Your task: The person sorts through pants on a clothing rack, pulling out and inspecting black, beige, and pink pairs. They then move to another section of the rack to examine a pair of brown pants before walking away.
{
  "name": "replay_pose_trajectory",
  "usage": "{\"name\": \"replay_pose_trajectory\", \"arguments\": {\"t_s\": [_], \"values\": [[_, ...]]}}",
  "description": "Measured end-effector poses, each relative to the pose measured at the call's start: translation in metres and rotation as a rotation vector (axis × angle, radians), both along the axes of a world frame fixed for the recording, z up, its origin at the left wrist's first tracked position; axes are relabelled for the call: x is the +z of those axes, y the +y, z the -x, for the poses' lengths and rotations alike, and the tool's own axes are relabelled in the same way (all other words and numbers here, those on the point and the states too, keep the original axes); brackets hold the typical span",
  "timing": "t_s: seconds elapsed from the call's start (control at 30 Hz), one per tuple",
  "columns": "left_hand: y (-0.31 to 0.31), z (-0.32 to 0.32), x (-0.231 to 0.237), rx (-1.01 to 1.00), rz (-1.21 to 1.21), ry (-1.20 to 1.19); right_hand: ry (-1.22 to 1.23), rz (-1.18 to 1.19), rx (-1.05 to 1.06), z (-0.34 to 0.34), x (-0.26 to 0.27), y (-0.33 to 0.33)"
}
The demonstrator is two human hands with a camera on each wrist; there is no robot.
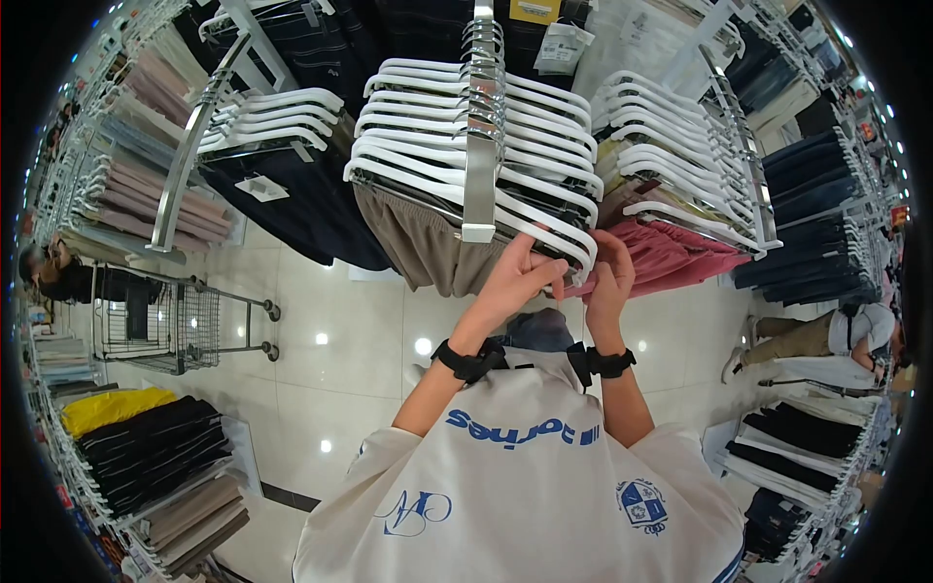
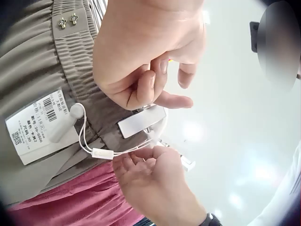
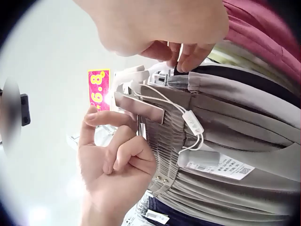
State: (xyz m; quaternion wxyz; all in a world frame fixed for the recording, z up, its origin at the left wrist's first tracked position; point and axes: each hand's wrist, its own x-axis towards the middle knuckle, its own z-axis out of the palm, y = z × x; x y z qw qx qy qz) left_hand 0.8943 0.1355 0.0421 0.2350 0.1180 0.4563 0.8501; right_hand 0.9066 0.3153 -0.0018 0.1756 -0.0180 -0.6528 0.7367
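Grey-brown trousers [image 1: 428,233] with an elastic waistband hang from a white clip hanger [image 1: 554,233] at the front of the middle rail. My left hand [image 1: 520,282] is at the hanger bar, some fingers bent toward the palm and others extended, with nothing visible between them. Curled fingers of my right hand [image 1: 610,277] grip the hanger's end beside its clip, next to the waistband corner. A metal clip plate [image 2: 142,121] lies between the hands. From the waistband hang a paper price tag [image 2: 40,127] and a white security tag [image 2: 66,123] on a looped cord.
Several white hangers crowd the chrome rail [image 1: 479,185]. Dark trousers [image 1: 282,204] hang to the left, pink trousers [image 1: 671,255] to the right. A shopping cart [image 1: 160,316] stands on the tiled floor at left. At far right is another person [image 1: 860,330].
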Motion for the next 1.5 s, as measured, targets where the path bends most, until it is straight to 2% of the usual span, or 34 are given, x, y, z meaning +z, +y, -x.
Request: {"name": "replay_pose_trajectory", "arguments": {"t_s": [0.07, 0.3, 0.57, 0.67, 0.73, 0.8, 0.87, 1.07, 1.27, 1.37, 1.5], "values": [[0.004, -0.001, 0.0, 0.032, 0.006, 0.01, 0.01, 0.073, 0.008, 0.003, 0.003, -0.001], [0.005, 0.0, 0.0, 0.062, 0.014, 0.023, -0.007, 0.049, 0.01, 0.011, 0.009, -0.003], [-0.001, 0.0, 0.006, 0.069, 0.016, -0.012, -0.06, 0.231, 0.054, 0.0, 0.015, -0.003], [0.0, 0.003, 0.009, 0.011, -0.008, -0.028, -0.086, 0.231, 0.075, 0.0, 0.007, -0.001], [0.003, 0.003, 0.02, 0.018, 0.053, -0.066, -0.083, 0.226, 0.072, 0.0, 0.006, -0.001], [0.007, 0.007, 0.009, 0.022, 0.111, -0.027, -0.079, 0.222, 0.071, 0.003, -0.001, 0.004], [0.008, 0.011, 0.002, 0.029, 0.168, 0.012, -0.045, 0.077, 0.068, 0.01, -0.016, 0.016], [0.007, 0.013, 0.001, 0.006, 0.174, 0.022, 0.016, 0.121, 0.031, 0.025, 0.026, -0.001], [0.008, 0.013, 0.003, 0.01, 0.123, 0.031, -0.051, 0.133, 0.099, 0.033, 0.015, 0.011], [0.004, 0.013, 0.02, 0.018, 0.163, 0.012, -0.097, 0.116, 0.16, 0.026, 0.015, 0.018], [0.002, 0.022, 0.007, -0.09, 0.054, -0.096, -0.094, 0.14, 0.12, 0.019, 0.027, 0.012]]}}
